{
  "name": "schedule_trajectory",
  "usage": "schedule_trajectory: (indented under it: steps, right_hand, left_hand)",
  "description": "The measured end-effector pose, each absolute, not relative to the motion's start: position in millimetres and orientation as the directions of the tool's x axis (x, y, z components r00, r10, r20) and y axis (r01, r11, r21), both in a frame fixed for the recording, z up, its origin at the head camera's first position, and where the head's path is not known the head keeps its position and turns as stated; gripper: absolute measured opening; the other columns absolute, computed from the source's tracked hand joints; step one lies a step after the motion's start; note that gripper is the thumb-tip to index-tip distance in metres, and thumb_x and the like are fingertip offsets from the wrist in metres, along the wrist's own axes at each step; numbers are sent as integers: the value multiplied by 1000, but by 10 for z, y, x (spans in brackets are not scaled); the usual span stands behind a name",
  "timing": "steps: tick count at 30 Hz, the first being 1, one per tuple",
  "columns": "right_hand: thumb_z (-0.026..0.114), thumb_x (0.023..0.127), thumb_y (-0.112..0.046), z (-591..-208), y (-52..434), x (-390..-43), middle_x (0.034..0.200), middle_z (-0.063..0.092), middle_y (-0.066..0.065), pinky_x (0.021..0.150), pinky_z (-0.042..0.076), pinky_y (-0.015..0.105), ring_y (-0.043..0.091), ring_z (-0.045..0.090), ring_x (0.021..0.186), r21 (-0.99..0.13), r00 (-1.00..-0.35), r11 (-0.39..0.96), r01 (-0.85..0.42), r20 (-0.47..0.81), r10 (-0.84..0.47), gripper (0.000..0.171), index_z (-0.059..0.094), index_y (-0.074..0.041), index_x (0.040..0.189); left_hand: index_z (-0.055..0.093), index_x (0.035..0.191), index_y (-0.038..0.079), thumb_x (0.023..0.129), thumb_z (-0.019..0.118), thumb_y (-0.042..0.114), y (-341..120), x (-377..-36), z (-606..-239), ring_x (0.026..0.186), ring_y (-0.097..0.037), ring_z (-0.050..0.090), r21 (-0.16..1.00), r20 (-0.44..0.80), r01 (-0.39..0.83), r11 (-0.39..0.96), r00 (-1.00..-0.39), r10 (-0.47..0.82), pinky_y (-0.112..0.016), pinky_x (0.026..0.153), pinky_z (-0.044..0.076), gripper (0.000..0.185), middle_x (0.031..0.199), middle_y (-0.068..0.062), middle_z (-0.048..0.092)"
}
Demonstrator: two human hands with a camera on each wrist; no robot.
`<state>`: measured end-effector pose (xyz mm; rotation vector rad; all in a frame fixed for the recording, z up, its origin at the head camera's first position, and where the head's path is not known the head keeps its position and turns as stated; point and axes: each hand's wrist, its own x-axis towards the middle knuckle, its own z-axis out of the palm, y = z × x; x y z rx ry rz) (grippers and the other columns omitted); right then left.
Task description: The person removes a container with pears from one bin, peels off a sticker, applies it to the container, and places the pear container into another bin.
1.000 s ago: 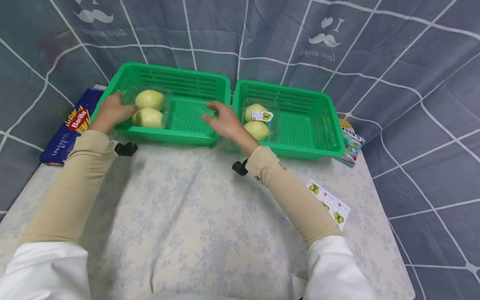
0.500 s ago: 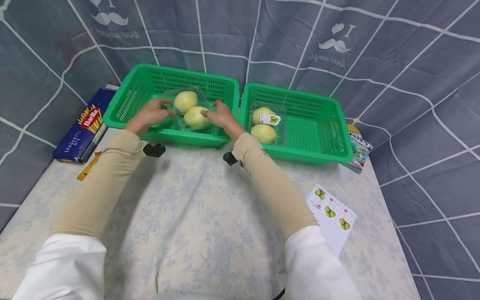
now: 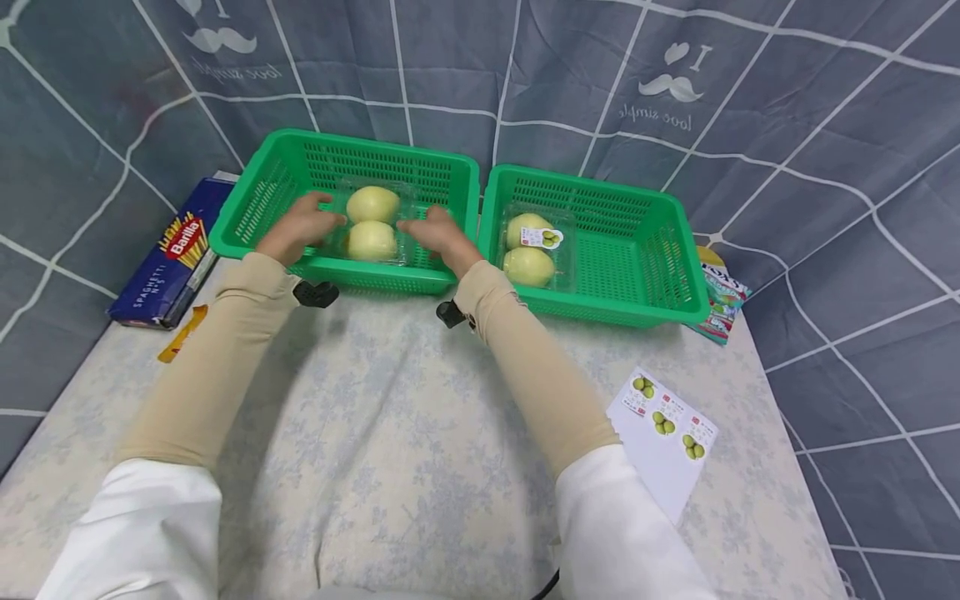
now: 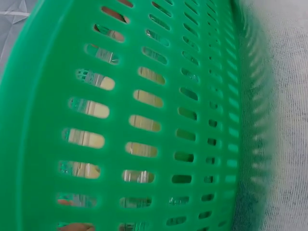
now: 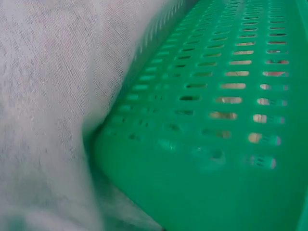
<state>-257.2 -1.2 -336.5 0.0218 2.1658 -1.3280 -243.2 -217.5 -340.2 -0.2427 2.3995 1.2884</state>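
Two pale yellow melons (image 3: 372, 204) sit in a clear plastic tray (image 3: 406, 248) inside the left green basket (image 3: 352, 271). My left hand (image 3: 300, 227) grips the tray's left side, with the thumb toward the melons. On the opposite side my right hand (image 3: 439, 233) holds the tray's right edge. The far fingers of both hands are partly hidden. Both wrist views are mostly filled by the basket's slotted wall (image 4: 166, 115), with pale fruit showing through the slots.
A second green basket (image 3: 600, 310) on the right contains another melon tray with a fruit sticker (image 3: 542, 238). A blue spaghetti box (image 3: 168, 258) and an orange strip (image 3: 182, 335) lie at left. A sticker sheet (image 3: 660, 442) and a colourful bag (image 3: 722, 300) lie at right.
The melon tray has shifted right within the left basket, tilted midway, and now sits straighter. My left hand moved from the basket's left side to the tray; my right hand came down to its right edge.
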Motion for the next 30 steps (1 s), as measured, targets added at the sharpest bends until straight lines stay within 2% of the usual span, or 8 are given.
schedule_trajectory:
  steps: [3,7,20,23,25,28,30]
  right_hand:
    - [53,104,-35,-3386,-37,-2582,171,8,4,120,39,41,25,31,152,-813,-807,476,335,-508,-300,81,3,-12,163]
    - [51,105,-34,-3419,-45,-2598,171,8,5,118,41,41,26,38,148,-824,-795,447,349,-512,-324,79,4,-10,163]
    - [51,105,-33,-3423,-43,-2628,166,19,13,116,44,40,29,43,144,-839,-817,407,361,-495,-295,74,13,-4,160]
    - [51,105,-33,-3404,-50,-2622,166,20,13,115,45,38,28,46,142,-845,-829,399,356,-483,-282,73,14,-3,160]
    - [52,105,-32,-3388,-54,-2608,163,26,13,112,47,37,27,50,137,-854,-845,388,346,-464,-267,70,19,-2,159]
    - [49,106,-27,-3348,-49,-2578,153,38,15,110,49,39,24,57,120,-874,-868,355,331,-430,-250,60,26,-2,155]
    - [47,106,-20,-3319,-36,-2558,143,46,16,106,51,41,22,57,105,-893,-885,316,321,-401,-235,55,28,-2,155]
  left_hand:
    - [-3,163,9,107,39,27,-2164,-2438,-3419,151,-44,24,769,-433,-343,539,-900,45,-55,120,33,72,169,-20,-2]
    - [-4,162,8,107,38,27,-2160,-2430,-3418,151,-44,25,773,-436,-344,533,-898,54,-54,120,34,72,169,-21,0]
    - [-3,162,7,107,37,27,-2144,-2450,-3389,152,-43,24,777,-435,-342,529,-899,57,-52,120,35,71,168,-23,1]
    - [4,162,5,106,34,21,-2131,-2459,-3395,143,-41,35,799,-396,-326,506,-918,35,-49,113,41,66,167,-24,10]
    - [10,162,6,105,31,16,-2127,-2455,-3396,136,-39,40,818,-361,-312,483,-932,9,-47,108,43,62,166,-23,15]
    - [17,162,9,103,28,10,-2133,-2431,-3389,135,-38,42,854,-310,-289,433,-950,-24,-46,107,44,59,165,-21,22]
    - [20,161,10,104,26,9,-2133,-2402,-3373,142,-38,39,874,-283,-272,403,-959,-34,-47,112,43,58,165,-20,23]
